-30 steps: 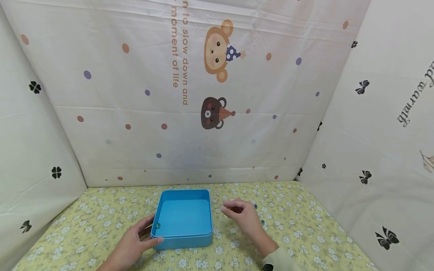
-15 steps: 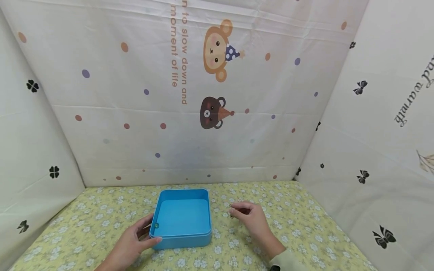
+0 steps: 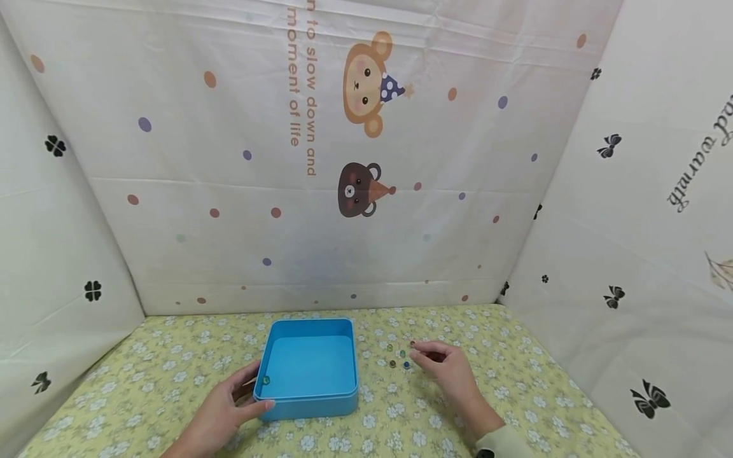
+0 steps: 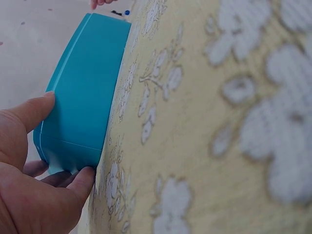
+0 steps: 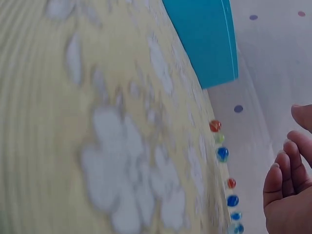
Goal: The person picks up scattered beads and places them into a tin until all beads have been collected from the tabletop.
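Note:
My left hand (image 3: 226, 407) holds the near left corner of a square blue box (image 3: 309, 407); in the left wrist view its thumb (image 4: 36, 111) lies on one side and the fingers bend round the end. Inside the box, by its left wall, lies one green marble (image 3: 266, 380). My right hand (image 3: 449, 369) hovers over the cloth right of the box, fingertips beside several glass marbles (image 3: 403, 353). The right wrist view shows its thumb apart from loosely bent fingers (image 5: 287, 170), nothing between them. There, red and blue marbles (image 5: 222, 154) line the cloth beyond.
A yellow cloth with white flowers (image 3: 189, 362) covers the table. Printed white sheets form a back wall (image 3: 321, 273) and a side wall at left (image 3: 57, 222) and right (image 3: 595, 343).
My right hand has moved to the right, uncovering several marbles left of its fingertips. Marbles seen right of it a second ago are now out of sight. The left hand and box stay put.

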The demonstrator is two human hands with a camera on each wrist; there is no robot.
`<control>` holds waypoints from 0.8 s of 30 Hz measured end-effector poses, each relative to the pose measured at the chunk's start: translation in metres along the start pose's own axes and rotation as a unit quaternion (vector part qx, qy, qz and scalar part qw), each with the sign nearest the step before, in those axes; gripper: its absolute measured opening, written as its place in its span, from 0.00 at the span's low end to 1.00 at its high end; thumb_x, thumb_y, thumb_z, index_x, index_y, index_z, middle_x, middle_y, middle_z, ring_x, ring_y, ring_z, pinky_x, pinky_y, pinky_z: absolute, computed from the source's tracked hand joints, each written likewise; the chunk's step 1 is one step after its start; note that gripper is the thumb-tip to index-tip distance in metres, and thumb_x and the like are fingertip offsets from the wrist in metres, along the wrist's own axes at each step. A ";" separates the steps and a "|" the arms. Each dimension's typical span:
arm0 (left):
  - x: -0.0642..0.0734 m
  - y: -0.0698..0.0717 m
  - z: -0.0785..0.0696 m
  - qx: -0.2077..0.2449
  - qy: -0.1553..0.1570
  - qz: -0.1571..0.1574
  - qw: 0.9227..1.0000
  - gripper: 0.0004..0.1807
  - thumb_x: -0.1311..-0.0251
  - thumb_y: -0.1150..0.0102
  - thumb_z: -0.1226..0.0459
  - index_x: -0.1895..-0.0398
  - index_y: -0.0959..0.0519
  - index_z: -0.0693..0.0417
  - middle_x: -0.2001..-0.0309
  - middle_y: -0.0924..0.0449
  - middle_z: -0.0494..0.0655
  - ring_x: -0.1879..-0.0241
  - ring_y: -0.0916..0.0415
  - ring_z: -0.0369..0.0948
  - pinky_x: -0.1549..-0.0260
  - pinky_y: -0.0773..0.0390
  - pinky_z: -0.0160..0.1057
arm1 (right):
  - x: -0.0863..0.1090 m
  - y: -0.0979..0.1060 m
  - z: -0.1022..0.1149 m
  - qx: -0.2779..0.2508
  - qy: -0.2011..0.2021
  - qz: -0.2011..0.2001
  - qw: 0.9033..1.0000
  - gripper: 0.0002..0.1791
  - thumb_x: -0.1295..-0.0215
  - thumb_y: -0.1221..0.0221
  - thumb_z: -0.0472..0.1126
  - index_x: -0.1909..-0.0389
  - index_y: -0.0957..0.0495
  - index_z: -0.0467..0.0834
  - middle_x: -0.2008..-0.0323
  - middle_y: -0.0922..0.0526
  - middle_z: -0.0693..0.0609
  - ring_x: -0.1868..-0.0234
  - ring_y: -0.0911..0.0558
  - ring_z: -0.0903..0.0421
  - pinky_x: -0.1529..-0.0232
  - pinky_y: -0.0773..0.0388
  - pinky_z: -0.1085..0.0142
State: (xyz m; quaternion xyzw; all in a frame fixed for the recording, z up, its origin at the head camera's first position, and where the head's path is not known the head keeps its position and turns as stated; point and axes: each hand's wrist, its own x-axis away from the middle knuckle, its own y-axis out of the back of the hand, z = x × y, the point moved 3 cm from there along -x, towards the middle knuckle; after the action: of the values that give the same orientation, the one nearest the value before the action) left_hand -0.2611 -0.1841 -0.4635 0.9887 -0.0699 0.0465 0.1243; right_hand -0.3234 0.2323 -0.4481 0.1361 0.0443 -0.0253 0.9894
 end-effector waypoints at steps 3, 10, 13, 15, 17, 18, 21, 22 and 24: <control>0.000 0.001 0.000 0.002 0.000 0.002 1.000 0.48 0.36 0.31 0.61 0.19 0.48 0.57 0.21 0.50 0.70 0.25 0.43 0.70 0.29 0.19 0.56 | -0.001 0.005 -0.001 -0.006 -0.006 -0.007 1.000 0.20 0.38 0.27 0.45 0.49 0.13 0.40 0.54 0.14 0.48 0.60 0.17 0.56 0.64 0.07 0.62; 0.001 0.001 0.000 0.000 0.000 0.004 1.000 0.49 0.36 0.31 0.60 0.19 0.49 0.57 0.21 0.50 0.70 0.25 0.44 0.70 0.29 0.19 0.56 | -0.001 0.013 -0.005 0.023 -0.010 -0.019 1.000 0.19 0.37 0.27 0.45 0.49 0.13 0.40 0.48 0.15 0.46 0.59 0.16 0.57 0.62 0.07 0.64; 0.000 0.000 -0.001 -0.001 0.001 0.000 1.000 0.49 0.37 0.30 0.60 0.19 0.48 0.57 0.21 0.48 0.69 0.26 0.42 0.70 0.30 0.18 0.54 | -0.002 0.018 -0.009 0.034 -0.020 -0.024 0.999 0.19 0.37 0.27 0.46 0.48 0.13 0.42 0.46 0.16 0.47 0.57 0.16 0.57 0.60 0.07 0.65; 0.000 0.000 -0.001 0.000 0.002 -0.001 1.000 0.49 0.37 0.30 0.60 0.19 0.48 0.56 0.21 0.48 0.69 0.26 0.42 0.69 0.30 0.17 0.53 | -0.003 0.022 -0.012 0.042 -0.025 -0.027 0.998 0.18 0.36 0.28 0.45 0.48 0.13 0.42 0.45 0.16 0.47 0.57 0.16 0.57 0.61 0.07 0.65; 0.000 0.000 -0.001 -0.001 0.001 -0.002 1.000 0.49 0.37 0.29 0.60 0.19 0.47 0.56 0.21 0.48 0.69 0.26 0.41 0.69 0.31 0.17 0.53 | -0.003 0.025 -0.014 0.049 -0.031 -0.030 0.998 0.18 0.36 0.28 0.45 0.48 0.13 0.42 0.45 0.16 0.47 0.57 0.17 0.57 0.61 0.07 0.66; 0.000 0.000 -0.001 -0.002 0.000 -0.001 1.000 0.49 0.37 0.30 0.60 0.19 0.48 0.56 0.21 0.48 0.69 0.26 0.42 0.69 0.30 0.17 0.53 | -0.003 0.027 -0.015 0.052 -0.033 -0.031 0.998 0.18 0.36 0.28 0.45 0.48 0.13 0.42 0.45 0.16 0.47 0.57 0.17 0.57 0.62 0.07 0.66; 0.000 0.000 0.000 -0.002 -0.001 -0.002 1.000 0.49 0.37 0.30 0.60 0.19 0.47 0.56 0.21 0.48 0.69 0.26 0.41 0.69 0.31 0.16 0.52 | -0.003 0.031 -0.017 0.055 -0.039 -0.033 0.997 0.18 0.36 0.28 0.45 0.48 0.13 0.42 0.46 0.16 0.47 0.57 0.17 0.57 0.62 0.08 0.67; 0.000 0.000 0.000 -0.002 0.000 -0.003 1.000 0.49 0.37 0.29 0.60 0.19 0.47 0.56 0.21 0.48 0.69 0.26 0.41 0.69 0.31 0.16 0.52 | -0.004 0.032 -0.017 0.057 -0.041 -0.033 0.997 0.18 0.36 0.28 0.45 0.48 0.13 0.42 0.45 0.16 0.47 0.57 0.17 0.57 0.62 0.08 0.67; 0.000 0.000 0.000 0.000 0.003 -0.005 1.000 0.49 0.37 0.29 0.60 0.19 0.47 0.56 0.21 0.47 0.68 0.26 0.41 0.69 0.31 0.16 0.51 | -0.004 0.034 -0.019 0.057 -0.042 -0.033 0.997 0.18 0.36 0.28 0.45 0.48 0.13 0.42 0.45 0.16 0.47 0.57 0.17 0.57 0.62 0.08 0.67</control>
State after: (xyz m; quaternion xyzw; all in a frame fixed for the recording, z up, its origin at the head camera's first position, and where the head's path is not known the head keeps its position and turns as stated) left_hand -0.2613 -0.1840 -0.4638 0.9889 -0.0642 0.0483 0.1249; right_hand -0.3273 0.2701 -0.4571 0.1895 0.0057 -0.0656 0.9797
